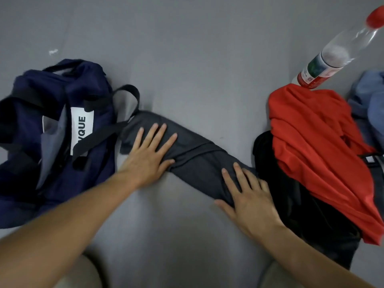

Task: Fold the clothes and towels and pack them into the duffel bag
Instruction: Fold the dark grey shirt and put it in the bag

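Observation:
A dark grey garment, folded into a long narrow strip, lies slantwise on the grey surface between the bag and the clothes pile. My left hand presses flat on its upper left part with fingers spread. My right hand lies flat on its lower right end. The navy duffel bag sits at the left with its top gaping, black straps and a white label showing. A red garment is draped over a black one at the right.
A clear plastic bottle with a red cap stands behind the red garment. Blue cloth is bunched at the far right edge. The grey surface stretches behind and in front of the strip.

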Available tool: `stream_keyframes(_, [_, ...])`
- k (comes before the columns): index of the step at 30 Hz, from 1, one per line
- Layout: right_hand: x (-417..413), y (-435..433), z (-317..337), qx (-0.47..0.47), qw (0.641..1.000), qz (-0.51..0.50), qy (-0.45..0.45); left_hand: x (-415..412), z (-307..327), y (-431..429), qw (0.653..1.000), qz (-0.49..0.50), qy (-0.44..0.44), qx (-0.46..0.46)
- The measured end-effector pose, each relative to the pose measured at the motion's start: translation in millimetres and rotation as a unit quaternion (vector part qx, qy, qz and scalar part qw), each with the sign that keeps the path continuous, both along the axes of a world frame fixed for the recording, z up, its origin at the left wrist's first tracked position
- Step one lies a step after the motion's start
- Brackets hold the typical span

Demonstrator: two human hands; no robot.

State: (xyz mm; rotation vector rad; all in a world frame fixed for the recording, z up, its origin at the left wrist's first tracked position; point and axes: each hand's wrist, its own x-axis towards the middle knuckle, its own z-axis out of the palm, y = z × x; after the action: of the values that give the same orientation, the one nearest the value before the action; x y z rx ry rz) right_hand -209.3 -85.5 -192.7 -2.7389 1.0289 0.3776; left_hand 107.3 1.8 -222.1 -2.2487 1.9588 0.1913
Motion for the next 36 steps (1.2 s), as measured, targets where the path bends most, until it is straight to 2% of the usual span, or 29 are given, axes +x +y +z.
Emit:
stream_keyframes(3, [0.6,26.3,10.1,0.03,0.999,0.003,-0.02,23.8,14.4,-41.4,0.999,-0.023,-0.039,0.003])
stream_keyframes(7, [-1.2,69.8,3.0,0.117,0.986,0.086,-0.087,-4.1,30.9,-52.1,0.996,0.07,-0.004,-0.06])
stream_keyframes(9, [-6.9,73.7,1.3,0.136,0.976,0.118,-0.121,-38.5,33.6,-32.9,0.991,0.057,0.072,-0.098])
stream_keyframes(11, [-12.1,71.1,2.1,0.112,0.974,0.127,-0.15,-72.2,34.6,-1.8,0.986,0.029,0.136,-0.087])
stream_keyframes(13, [-16.0,67.3,4.8,0.094,0.968,0.153,-0.176,-93.6,35.2,33.5,0.985,0.031,0.147,-0.081])
stream_keyframes(16, [-10.2,67.7,6.1,0.113,0.951,0.173,-0.229,-99.6,31.5,89.5,0.979,0.084,0.166,-0.083])
stream_keyframes(18, [-0.3,76.1,4.3,0.114,0.95,0.19,-0.22,-103.5,30.4,124.5,0.971,0.135,0.181,-0.077])
stream_keyframes(20, [6.4,82.9,-2.6,0.087,0.954,0.233,-0.17,-114.1,32.7,145.1,0.96,0.177,0.204,-0.078])
stream_keyframes(23, [5.6,75.3,-17.5,0.07,0.954,0.269,-0.113,-125.7,35.0,144.2,0.949,0.187,0.244,-0.074])
stream_keyframes(29, [6.8,11.6,-21.0,0.029,0.97,0.22,-0.1,-113.9,39.1,91.0,0.945,0.102,0.3,-0.08])
stream_keyframes(33, [9.6,-15.4,-18.3,0.029,0.974,0.193,-0.114,-101.4,27.6,60.0,0.979,-0.015,0.189,-0.08])
stream_keyframes(36, [2.8,-10.4,-25.6,0.04,0.963,0.231,-0.135,-99.4,14.6,58.4,0.987,-0.056,0.154,0.005])
